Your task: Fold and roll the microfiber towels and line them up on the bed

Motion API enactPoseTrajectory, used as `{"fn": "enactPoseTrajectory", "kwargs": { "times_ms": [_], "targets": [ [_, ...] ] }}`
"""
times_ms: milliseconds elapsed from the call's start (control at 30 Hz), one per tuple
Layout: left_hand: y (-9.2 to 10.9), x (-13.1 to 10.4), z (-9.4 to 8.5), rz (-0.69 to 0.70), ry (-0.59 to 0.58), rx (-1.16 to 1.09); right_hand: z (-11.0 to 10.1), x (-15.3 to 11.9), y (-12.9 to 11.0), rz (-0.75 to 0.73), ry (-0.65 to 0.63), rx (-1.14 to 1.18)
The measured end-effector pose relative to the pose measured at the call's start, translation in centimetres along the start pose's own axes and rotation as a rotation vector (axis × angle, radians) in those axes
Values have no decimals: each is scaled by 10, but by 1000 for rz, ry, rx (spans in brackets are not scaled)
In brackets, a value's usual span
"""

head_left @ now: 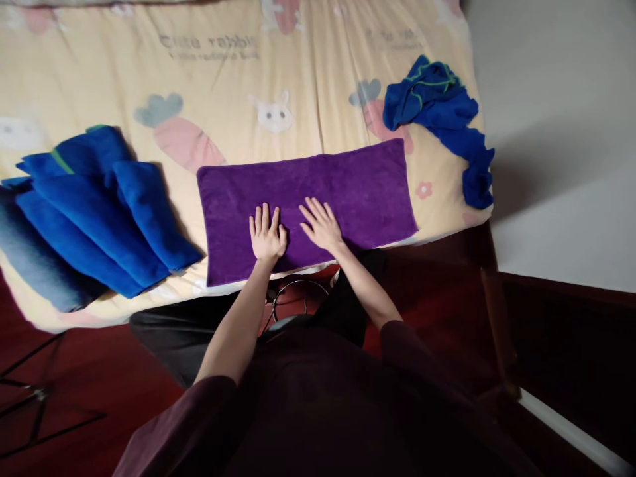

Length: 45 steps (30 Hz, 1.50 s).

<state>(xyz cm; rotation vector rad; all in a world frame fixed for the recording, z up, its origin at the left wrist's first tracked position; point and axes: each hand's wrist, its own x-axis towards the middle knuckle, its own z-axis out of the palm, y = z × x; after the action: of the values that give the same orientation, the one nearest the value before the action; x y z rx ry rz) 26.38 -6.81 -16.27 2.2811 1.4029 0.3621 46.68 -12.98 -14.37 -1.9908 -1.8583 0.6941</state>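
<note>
A purple towel [358, 185] lies spread out flat along the front edge of the bed, its long side running left to right. My left hand [267, 233] rests palm down on it, left of its middle, with the fingers stretched out. Close by on the right, my right hand [320, 223] also lies flat on the purple cloth, fingers apart and pointing up and left. Neither hand grips anything. The towel's near edge runs just above my lap, and its surface looks mostly smooth.
Several blue folded cloths [104, 218] overlap on the bed at the left, beside a grey-blue one [44, 255]. A crumpled blue cloth with green edging [432, 99] lies at the right. The bed's patterned sheet [228, 99] meets a pale wall [561, 132] on the right.
</note>
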Motion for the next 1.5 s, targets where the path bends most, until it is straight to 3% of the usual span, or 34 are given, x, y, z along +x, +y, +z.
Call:
{"fn": "enactPoseTrajectory", "kwargs": {
  "times_ms": [200,267,367,500,600,767,833,867,933,1000,1167,1267,1367,1433,1500],
  "targets": [
    [2,0,0,-11,3,-6,-76,-60,138,359,195,-185],
    [3,0,0,-13,3,4,-93,-76,171,472,252,-256],
    [1,0,-1,-15,2,35,-99,-84,195,533,280,-354],
    [10,4,4,-62,-11,80,-89,-81,201,535,292,-419],
    [51,11,25,3,-29,38,-84,-80,205,514,343,-408],
    [165,34,90,398,-71,-69,-82,-80,208,490,404,-377],
    [187,49,107,424,-92,-56,-82,-80,207,484,420,-367],
    [186,57,110,411,-104,-40,-82,-80,207,483,428,-363],
    [162,74,105,357,-109,-10,-82,-80,206,481,439,-353],
    [115,88,85,284,-71,8,-82,-80,206,480,445,-341],
    [-19,107,6,-9,55,77,-82,-80,205,476,437,-324],
    [-77,117,-36,-153,110,129,-81,-80,206,474,439,-336],
    [-101,126,-62,-213,88,146,-80,-80,206,478,443,-350],
    [-94,122,-67,-214,61,156,-80,-80,205,481,441,-354],
    [-74,104,-64,-142,60,162,-81,-79,205,482,435,-356]
  ]
}}
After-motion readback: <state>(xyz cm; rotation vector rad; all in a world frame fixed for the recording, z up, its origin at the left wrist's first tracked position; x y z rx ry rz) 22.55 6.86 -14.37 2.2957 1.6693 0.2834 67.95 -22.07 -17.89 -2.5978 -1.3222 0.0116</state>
